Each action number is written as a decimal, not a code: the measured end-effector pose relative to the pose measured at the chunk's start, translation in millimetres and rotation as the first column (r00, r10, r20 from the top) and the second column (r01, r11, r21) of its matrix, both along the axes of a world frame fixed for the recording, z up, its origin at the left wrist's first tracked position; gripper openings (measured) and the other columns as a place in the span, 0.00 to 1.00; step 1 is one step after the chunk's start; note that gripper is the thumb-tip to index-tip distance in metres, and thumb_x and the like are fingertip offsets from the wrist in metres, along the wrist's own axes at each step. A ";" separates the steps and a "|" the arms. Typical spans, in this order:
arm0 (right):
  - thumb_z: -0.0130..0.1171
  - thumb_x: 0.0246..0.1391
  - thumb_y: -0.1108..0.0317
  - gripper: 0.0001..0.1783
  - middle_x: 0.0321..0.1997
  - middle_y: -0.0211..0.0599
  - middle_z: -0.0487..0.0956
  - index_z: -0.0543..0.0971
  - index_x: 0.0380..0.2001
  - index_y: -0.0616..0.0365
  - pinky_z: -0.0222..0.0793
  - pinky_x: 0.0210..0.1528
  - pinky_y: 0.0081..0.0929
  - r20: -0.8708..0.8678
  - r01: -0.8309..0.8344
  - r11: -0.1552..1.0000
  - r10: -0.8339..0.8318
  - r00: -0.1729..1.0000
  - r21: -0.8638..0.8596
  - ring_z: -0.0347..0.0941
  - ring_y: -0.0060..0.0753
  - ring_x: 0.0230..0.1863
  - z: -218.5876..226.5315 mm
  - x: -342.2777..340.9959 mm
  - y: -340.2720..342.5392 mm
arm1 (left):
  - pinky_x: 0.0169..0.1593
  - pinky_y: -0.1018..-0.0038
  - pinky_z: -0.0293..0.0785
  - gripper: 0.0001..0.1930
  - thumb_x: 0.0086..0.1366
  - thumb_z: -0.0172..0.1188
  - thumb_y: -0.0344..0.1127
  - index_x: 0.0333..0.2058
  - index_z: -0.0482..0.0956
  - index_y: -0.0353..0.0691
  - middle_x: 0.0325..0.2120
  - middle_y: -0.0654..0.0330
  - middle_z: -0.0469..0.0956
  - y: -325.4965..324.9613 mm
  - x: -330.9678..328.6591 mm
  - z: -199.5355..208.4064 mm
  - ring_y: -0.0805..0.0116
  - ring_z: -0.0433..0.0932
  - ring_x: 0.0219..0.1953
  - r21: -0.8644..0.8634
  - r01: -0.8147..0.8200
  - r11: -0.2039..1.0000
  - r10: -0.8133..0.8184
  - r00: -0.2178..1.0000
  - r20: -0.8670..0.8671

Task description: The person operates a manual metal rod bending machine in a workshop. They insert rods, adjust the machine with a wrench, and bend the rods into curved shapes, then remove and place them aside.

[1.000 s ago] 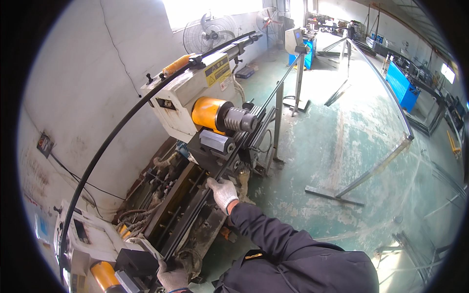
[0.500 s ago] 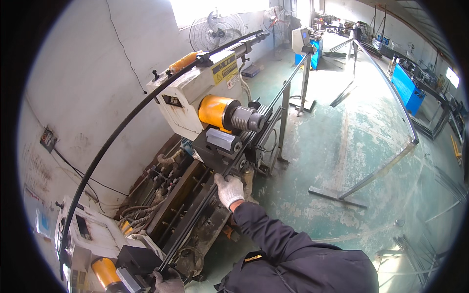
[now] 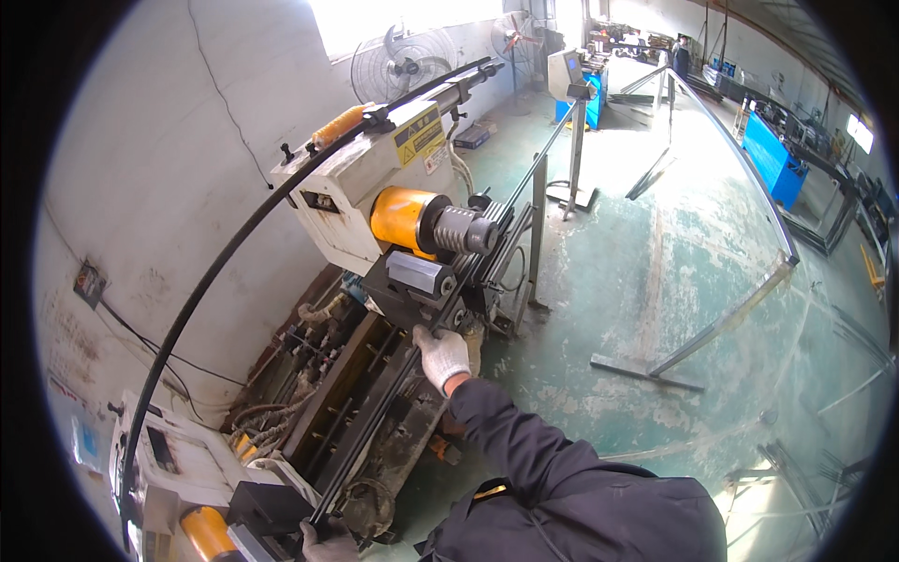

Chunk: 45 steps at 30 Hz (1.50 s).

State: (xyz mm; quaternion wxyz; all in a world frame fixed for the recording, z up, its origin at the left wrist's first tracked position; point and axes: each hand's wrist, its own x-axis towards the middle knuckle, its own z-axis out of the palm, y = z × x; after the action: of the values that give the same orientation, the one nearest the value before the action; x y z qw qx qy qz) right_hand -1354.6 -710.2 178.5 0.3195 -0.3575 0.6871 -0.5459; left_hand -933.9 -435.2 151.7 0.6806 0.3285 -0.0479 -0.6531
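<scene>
Long, thin dark metal rods (image 3: pixel 375 419) run along the front of a two-headed machine. My right hand (image 3: pixel 442 359), in a whitish knit glove, is closed around them at the far head, just below its dark clamp block. At the lower left edge my left hand (image 3: pixel 328 543), also gloved, grips the rods' near end beside the near head; part of it is cut off by the picture's rim. The far machine head (image 3: pixel 342 197) is a white housing with an orange cylinder (image 3: pixel 403 217) and a ribbed grey spindle (image 3: pixel 465 230). The near machine head (image 3: pixel 183 459) has a similar orange cylinder.
A black hose (image 3: pixel 178 328) arches between both heads. Pipes and hoses (image 3: pixel 281 389) lie behind the bed. Beyond the far head stand a rail on posts (image 3: pixel 577 150) and a floor fan (image 3: pixel 403 66). A metal frame (image 3: pixel 721 323) stands right; a person (image 3: pixel 681 56) is far off.
The view has shifted slightly, so the machine sits a little further left. Both hands stay on the rods, with no clear movement along them.
</scene>
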 end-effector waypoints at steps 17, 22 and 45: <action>0.65 0.76 0.45 0.29 0.31 0.50 0.85 0.87 0.36 0.66 0.72 0.46 0.43 -0.049 -0.226 0.974 0.224 0.973 -0.036 0.80 0.46 0.36 -33.7 26.5 8.3 | 0.58 0.62 0.79 0.16 0.84 0.63 0.47 0.52 0.89 0.41 0.48 0.61 0.92 -5.5 -21.1 6.4 0.61 0.86 0.50 -0.010 -0.214 0.977 0.209 0.940 0.271; 0.58 0.82 0.48 0.32 0.22 0.49 0.79 0.87 0.33 0.69 0.68 0.32 0.53 -0.442 -0.311 0.948 0.251 0.861 -0.068 0.74 0.48 0.25 -45.8 7.7 3.9 | 0.53 0.60 0.85 0.15 0.85 0.61 0.45 0.54 0.83 0.38 0.43 0.54 0.88 5.9 -46.3 13.6 0.58 0.87 0.46 0.211 -0.310 0.927 0.298 0.951 0.089; 0.70 0.74 0.48 0.33 0.50 0.38 0.86 0.87 0.57 0.75 0.78 0.51 0.33 0.416 -0.213 0.973 0.231 0.879 -0.089 0.81 0.32 0.46 -6.4 27.3 11.0 | 0.49 0.51 0.82 0.14 0.71 0.72 0.47 0.39 0.88 0.42 0.33 0.52 0.87 -28.2 -46.0 90.9 0.47 0.88 0.41 0.015 -0.004 1.000 -0.014 -0.694 0.720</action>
State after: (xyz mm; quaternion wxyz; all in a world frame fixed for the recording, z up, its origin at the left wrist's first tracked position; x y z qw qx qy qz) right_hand -1327.3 -699.2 172.1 0.5142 -0.3132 0.5444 -0.5841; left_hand -979.9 -463.4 242.5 0.2169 0.7326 -0.6438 0.0425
